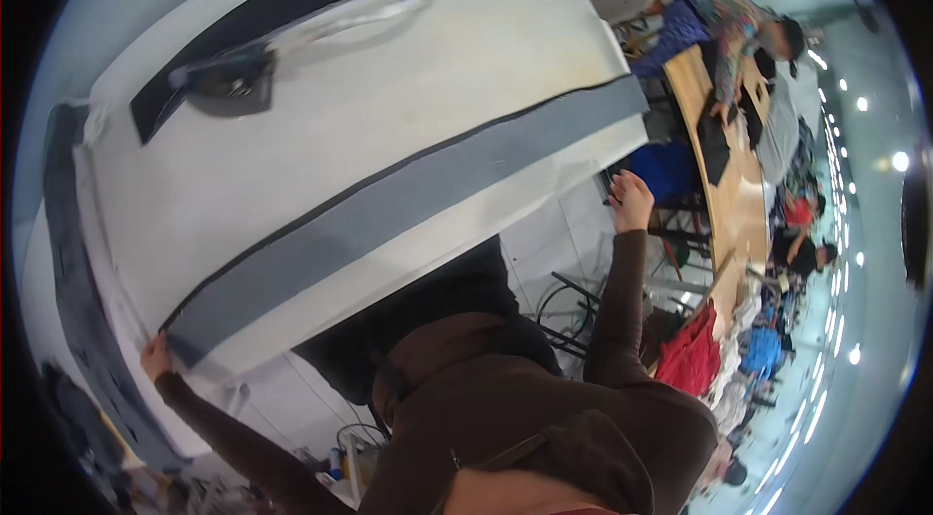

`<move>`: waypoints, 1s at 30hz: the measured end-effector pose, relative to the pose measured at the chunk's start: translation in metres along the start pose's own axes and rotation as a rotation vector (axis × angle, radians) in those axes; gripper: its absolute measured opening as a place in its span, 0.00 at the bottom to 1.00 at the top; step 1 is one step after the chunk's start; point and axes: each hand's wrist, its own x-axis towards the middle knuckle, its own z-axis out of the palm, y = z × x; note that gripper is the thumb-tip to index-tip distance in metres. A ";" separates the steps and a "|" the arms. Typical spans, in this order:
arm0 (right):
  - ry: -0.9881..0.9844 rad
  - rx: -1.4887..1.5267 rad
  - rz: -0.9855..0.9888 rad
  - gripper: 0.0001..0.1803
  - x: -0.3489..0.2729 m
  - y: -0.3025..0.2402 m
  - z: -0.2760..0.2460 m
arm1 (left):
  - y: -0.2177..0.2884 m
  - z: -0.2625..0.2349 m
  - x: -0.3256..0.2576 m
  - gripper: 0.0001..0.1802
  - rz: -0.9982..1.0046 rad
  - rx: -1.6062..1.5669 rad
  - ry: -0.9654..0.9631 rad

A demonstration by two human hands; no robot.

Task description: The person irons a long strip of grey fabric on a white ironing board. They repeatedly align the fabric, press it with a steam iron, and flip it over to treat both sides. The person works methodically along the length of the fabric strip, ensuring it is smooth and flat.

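Note:
A long grey fabric strip [389,209] with a dark far edge lies across the near side of the white padded table [466,39]. My left hand [155,357] is at the strip's left end, its fingers closed on the corner. Off the table's right end is my right hand [630,199], raised and apart from the strip. Its fingers are curled, and a small dark thing shows beside them that I cannot make out. Farther back, an iron [228,85] with a pale wrapped hose rests near a black fabric piece [272,24].
Dark fabric [87,291] hangs along the table's left edge. At the right stands a wooden table [724,194], where a person [734,39] handles black cloth. A blue item [666,170], red cloth [690,350] and metal stool legs [569,316] are close to my right side.

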 end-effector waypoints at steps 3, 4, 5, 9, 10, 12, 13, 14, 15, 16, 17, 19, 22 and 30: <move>0.000 -0.052 -0.047 0.14 0.020 0.001 -0.007 | 0.005 -0.002 -0.005 0.14 -0.022 -0.071 -0.050; -0.001 -0.097 -0.112 0.13 0.034 -0.004 -0.009 | 0.010 -0.005 -0.012 0.14 0.022 -0.116 -0.071; 0.004 -0.133 -0.158 0.13 0.051 -0.008 -0.010 | 0.015 -0.005 -0.019 0.13 -0.082 -0.105 -0.032; 0.137 -0.269 -0.319 0.11 0.146 -0.039 0.006 | 0.042 0.000 -0.045 0.14 0.017 -0.125 -0.045; 0.153 -0.390 -0.366 0.15 0.171 -0.050 0.009 | 0.050 0.004 -0.051 0.15 0.068 -0.148 -0.024; 0.222 -0.594 -0.581 0.19 0.211 -0.069 0.026 | 0.064 0.011 -0.062 0.17 0.135 -0.130 0.043; 0.197 -0.612 -0.656 0.20 0.232 -0.079 0.035 | 0.071 0.015 -0.067 0.18 0.149 -0.088 0.091; 0.193 -0.647 -0.663 0.22 0.249 -0.088 0.045 | 0.076 0.016 -0.074 0.20 0.081 -0.030 0.173; 0.213 -0.695 -0.616 0.23 0.263 -0.093 0.055 | 0.081 0.017 -0.081 0.19 0.169 0.030 0.175; 0.180 -0.735 -0.662 0.24 0.274 -0.097 0.065 | 0.086 0.018 -0.087 0.19 0.132 0.113 0.223; 0.174 -0.787 -0.655 0.25 0.283 -0.102 0.074 | 0.091 0.016 -0.093 0.18 0.051 0.205 0.279; 0.173 -0.853 -0.616 0.26 0.295 -0.107 0.093 | 0.098 0.017 -0.102 0.20 0.164 0.150 0.267; 0.177 -0.912 -0.474 0.25 0.302 -0.117 0.101 | 0.102 0.017 -0.108 0.23 0.143 0.041 0.264; 0.065 -0.795 -0.645 0.16 0.299 -0.119 0.098 | 0.091 0.016 -0.095 0.33 -0.017 0.105 0.197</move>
